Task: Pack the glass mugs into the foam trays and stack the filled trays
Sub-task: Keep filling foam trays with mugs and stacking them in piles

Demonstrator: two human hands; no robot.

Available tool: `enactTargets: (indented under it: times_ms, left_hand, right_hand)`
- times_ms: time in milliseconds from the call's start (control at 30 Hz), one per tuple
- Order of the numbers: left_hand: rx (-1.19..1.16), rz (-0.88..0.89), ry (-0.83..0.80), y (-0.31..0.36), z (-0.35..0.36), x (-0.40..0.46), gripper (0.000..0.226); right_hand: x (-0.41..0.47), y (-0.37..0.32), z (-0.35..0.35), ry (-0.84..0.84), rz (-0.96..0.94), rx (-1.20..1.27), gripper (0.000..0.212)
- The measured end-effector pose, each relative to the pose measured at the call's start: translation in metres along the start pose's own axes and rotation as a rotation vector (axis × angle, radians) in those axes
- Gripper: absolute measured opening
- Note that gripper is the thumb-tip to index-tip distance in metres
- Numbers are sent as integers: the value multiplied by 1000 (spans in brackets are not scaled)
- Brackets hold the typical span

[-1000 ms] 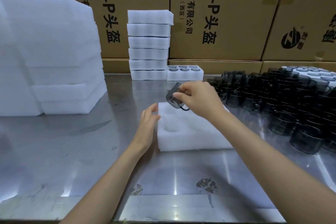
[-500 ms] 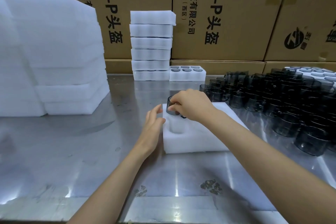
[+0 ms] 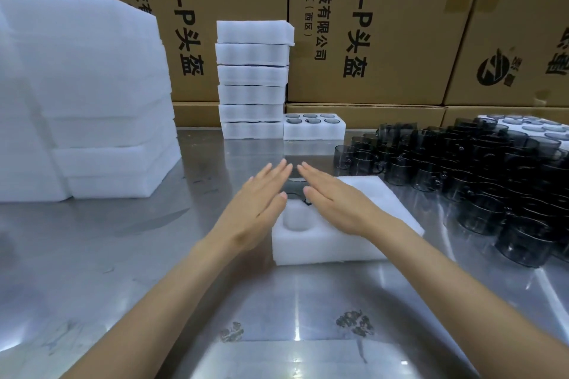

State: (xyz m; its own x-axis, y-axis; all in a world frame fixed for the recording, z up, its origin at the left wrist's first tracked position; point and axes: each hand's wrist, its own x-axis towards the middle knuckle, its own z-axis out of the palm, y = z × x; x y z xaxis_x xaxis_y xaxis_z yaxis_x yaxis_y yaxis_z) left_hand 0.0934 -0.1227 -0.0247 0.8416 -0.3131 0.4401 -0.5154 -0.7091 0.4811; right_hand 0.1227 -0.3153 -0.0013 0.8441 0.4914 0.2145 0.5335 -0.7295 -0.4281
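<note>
A white foam tray (image 3: 326, 246) lies on the steel table in front of me. A dark glass mug (image 3: 295, 188) sits in its far-left pocket, mostly hidden between my hands. My left hand (image 3: 258, 203) and my right hand (image 3: 335, 203) lie flat with straight fingers over the tray's far-left part, fingertips nearly meeting above the mug. An empty pocket (image 3: 294, 220) shows in the tray's near-left corner. Several loose smoky glass mugs (image 3: 480, 175) crowd the table to the right.
A stack of filled foam trays (image 3: 254, 77) stands at the back, with one filled tray (image 3: 314, 129) beside it. A big pile of empty foam trays (image 3: 83, 95) fills the left. Cardboard boxes (image 3: 369, 24) wall the rear. Another foam tray (image 3: 538, 128) lies far right.
My right hand lowered the mug into the tray's far-left pocket and let go. Both hands now lie flat over it, where before the left hand rested at the tray's left edge.
</note>
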Motion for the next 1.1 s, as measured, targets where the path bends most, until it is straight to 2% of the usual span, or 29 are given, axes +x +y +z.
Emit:
enactTargets:
  times_ms: [133, 300, 433, 500, 567, 633, 700, 800, 900, 1100]
  left_hand:
    - [74, -5, -53, -9, 4, -12, 56]
    - [93, -20, -35, -14, 4, -3, 55]
    - [-109, -51, 106, -13, 13, -5, 45]
    - [-209, -3, 257, -12, 19, -6, 39]
    - [-274, -2, 342, -12, 21, -5, 39]
    - [-297, -74, 324, -16, 22, -2, 37]
    - [-279, -149, 274, -21, 24, 0, 36]
    - [-207, -143, 173, -25, 27, 2, 35]
    - [-165, -128, 107, -29, 28, 3, 48]
    - [-179, -142, 88, -29, 27, 4, 47]
  right_hand:
    - [0, 2, 6, -111, 8, -164, 49]
    - [0, 0, 2, -187, 12, -186, 50]
    - [-1, -1, 2, -135, 25, -101, 49]
    - [4, 1, -1, -46, 59, 134, 46]
    - [12, 11, -10, 120, 95, 319, 39]
    - [26, 32, -22, 284, 190, 265, 33]
    - [40, 58, -33, 366, 347, 159, 35]
    - [57, 92, -39, 291, 512, 36, 48]
    - [65, 109, -37, 198, 551, -63, 55]
    - [74, 110, -39, 77, 607, -148, 52]
